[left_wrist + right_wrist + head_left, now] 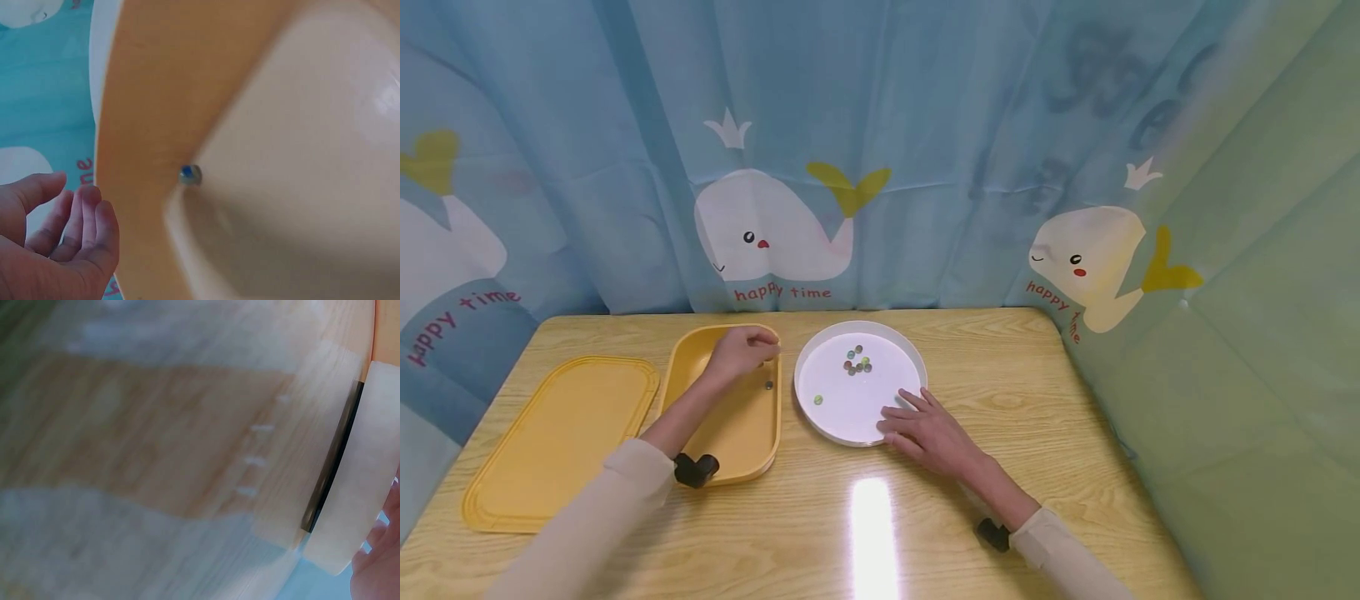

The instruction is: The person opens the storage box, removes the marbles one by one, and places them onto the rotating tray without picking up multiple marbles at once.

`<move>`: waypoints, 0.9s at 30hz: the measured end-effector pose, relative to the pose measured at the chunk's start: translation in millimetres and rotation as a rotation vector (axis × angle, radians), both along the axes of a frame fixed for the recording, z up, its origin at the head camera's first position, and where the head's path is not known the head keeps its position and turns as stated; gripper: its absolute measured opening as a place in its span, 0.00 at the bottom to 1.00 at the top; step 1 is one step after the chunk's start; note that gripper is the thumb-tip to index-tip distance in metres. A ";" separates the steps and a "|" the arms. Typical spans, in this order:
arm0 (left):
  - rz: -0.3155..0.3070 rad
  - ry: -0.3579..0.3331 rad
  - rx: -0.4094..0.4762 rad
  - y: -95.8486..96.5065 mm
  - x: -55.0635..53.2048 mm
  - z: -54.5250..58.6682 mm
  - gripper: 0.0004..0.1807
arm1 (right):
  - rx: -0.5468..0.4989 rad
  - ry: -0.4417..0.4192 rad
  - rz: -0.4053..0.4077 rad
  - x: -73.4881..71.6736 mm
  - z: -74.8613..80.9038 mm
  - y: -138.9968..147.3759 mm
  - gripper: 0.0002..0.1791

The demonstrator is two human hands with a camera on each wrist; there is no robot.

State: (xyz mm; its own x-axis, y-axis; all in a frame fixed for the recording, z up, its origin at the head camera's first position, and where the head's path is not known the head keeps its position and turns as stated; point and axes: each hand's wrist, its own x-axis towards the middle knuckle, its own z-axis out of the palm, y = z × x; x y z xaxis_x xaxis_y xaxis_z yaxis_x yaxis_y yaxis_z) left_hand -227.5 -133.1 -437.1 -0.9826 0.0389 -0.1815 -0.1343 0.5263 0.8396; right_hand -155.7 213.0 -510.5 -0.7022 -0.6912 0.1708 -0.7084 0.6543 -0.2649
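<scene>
My left hand (pixel 741 352) hovers over the right side of a yellow rectangular bin (pixel 722 454). In the left wrist view its thumb and bent fingers stand apart, with nothing visible between them. A small glass marble (pixel 769 385) lies on the bin floor near the right wall; the left wrist view shows a bluish marble (pixel 190 175). My right hand (pixel 932 433) touches the lower right rim of a round white tray (pixel 805 421), fingers spread. Several marbles cluster in the tray's upper middle, and a lone green marble (pixel 818 400) sits at its left.
A flat yellow lid (pixel 561 442) lies left of the bin on the wooden table (pixel 1000 358). Behind the table hangs a blue curtain (pixel 940 150) with whale prints, and a greenish curtain (pixel 1240 375) borders the right. Light glares off the table's front.
</scene>
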 end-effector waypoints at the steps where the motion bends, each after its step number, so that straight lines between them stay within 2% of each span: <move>1: -0.005 -0.004 -0.006 -1.5 0.2 -0.7 0.17 | 0.000 0.000 0.000 0.0 0.1 0.2 0.18; 10: -0.063 -0.028 -0.031 -11.0 1.6 -4.4 0.15 | 0.002 0.002 0.002 -1.1 -1.0 0.9 0.18; 17: -0.114 -0.095 -0.007 -17.5 -0.4 -9.4 0.14 | 0.004 0.001 0.001 -0.7 0.1 0.9 0.18; 21: -0.133 -0.126 -0.024 -19.2 -1.7 -10.9 0.12 | 0.002 0.007 0.003 -0.8 -1.7 1.0 0.18; 27: -0.172 -0.131 -0.036 -20.4 -3.4 -15.6 0.12 | 0.001 0.001 0.000 -1.2 -2.5 1.5 0.18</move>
